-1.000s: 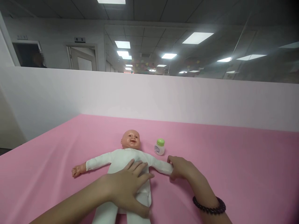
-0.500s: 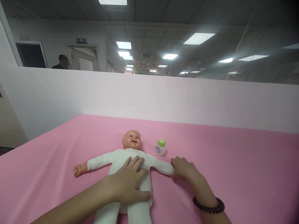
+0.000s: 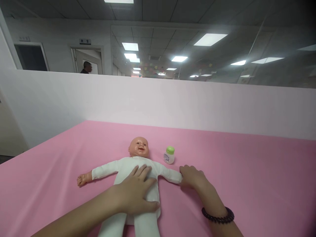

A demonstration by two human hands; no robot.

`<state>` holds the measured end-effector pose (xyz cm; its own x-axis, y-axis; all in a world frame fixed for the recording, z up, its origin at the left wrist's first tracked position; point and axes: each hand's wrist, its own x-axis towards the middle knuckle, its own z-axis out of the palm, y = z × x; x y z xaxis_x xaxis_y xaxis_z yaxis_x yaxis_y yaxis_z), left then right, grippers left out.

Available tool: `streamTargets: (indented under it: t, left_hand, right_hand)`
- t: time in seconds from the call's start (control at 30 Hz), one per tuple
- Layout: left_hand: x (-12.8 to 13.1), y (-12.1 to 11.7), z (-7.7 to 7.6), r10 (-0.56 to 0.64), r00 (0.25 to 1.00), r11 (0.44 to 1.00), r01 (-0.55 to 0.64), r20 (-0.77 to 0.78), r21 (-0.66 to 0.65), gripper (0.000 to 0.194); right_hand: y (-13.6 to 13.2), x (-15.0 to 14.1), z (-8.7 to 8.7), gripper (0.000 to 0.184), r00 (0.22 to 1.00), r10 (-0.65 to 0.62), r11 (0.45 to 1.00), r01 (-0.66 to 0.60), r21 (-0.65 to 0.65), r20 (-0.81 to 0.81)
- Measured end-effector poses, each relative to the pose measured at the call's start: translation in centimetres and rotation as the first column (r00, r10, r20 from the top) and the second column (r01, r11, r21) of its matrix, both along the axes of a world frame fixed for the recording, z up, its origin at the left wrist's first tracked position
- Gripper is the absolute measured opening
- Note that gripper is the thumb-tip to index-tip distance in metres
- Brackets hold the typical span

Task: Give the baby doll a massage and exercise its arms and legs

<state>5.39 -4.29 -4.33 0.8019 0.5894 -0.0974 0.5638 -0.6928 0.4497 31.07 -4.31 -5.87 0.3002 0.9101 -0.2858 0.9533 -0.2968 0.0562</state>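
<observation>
A baby doll [image 3: 138, 164] with a hard plastic head and a white cloth body lies on its back, arms stretched out to both sides. Flat on its belly rests my left hand [image 3: 138, 194], fingers spread. My right hand [image 3: 194, 177] is closed around the end of the doll's arm at the right, and the doll's hand there is hidden by my fingers. Just above that arm stands a small jar [image 3: 169, 155] with a light green lid and a printed label; neither hand touches it.
A pink sheet [image 3: 61, 151] covers the surface under the doll. Behind it runs a low white partition [image 3: 172, 102]. Beyond the partition a person [image 3: 87, 67] is passing in front of a door [image 3: 96, 61].
The person beyond the partition has moved right, in front of the door. My hands, the doll and the jar hold nearly the same places, with a slight camera shift.
</observation>
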Motion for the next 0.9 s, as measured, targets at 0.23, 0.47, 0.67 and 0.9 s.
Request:
streamTargets:
  t: [0.23, 0.47, 0.67, 0.9]
  left_hand:
    - [0.0, 0.2, -0.1, 0.002, 1.000, 1.000, -0.002, -0.006, -0.017, 0.076]
    - [0.0, 0.3, -0.4, 0.003, 1.000, 1.000, -0.003, 0.025, -0.011, 0.075]
    - [0.0, 0.2, -0.1, 0.014, 1.000, 1.000, -0.014, -0.014, -0.026, 0.076]
    - [-0.8, 0.4, 0.4, 0.012, 0.998, 0.999, -0.014, 0.060, 0.029, 0.067]
  right_hand:
    - [-0.2, 0.0, 0.0, 0.032, 1.000, 0.005, 1.000, -0.004, 0.007, -0.024]
    - [-0.3, 0.3, 0.2, 0.038, 0.997, -0.020, 1.000, 0.018, -0.019, -0.076]
    - [-0.2, 1.3, 0.4, 0.036, 0.986, -0.053, 0.998, 0.050, -0.025, -0.155]
    - [-0.4, 4.2, 0.7, 0.031, 0.928, -0.028, 0.998, 0.047, 0.043, -0.373]
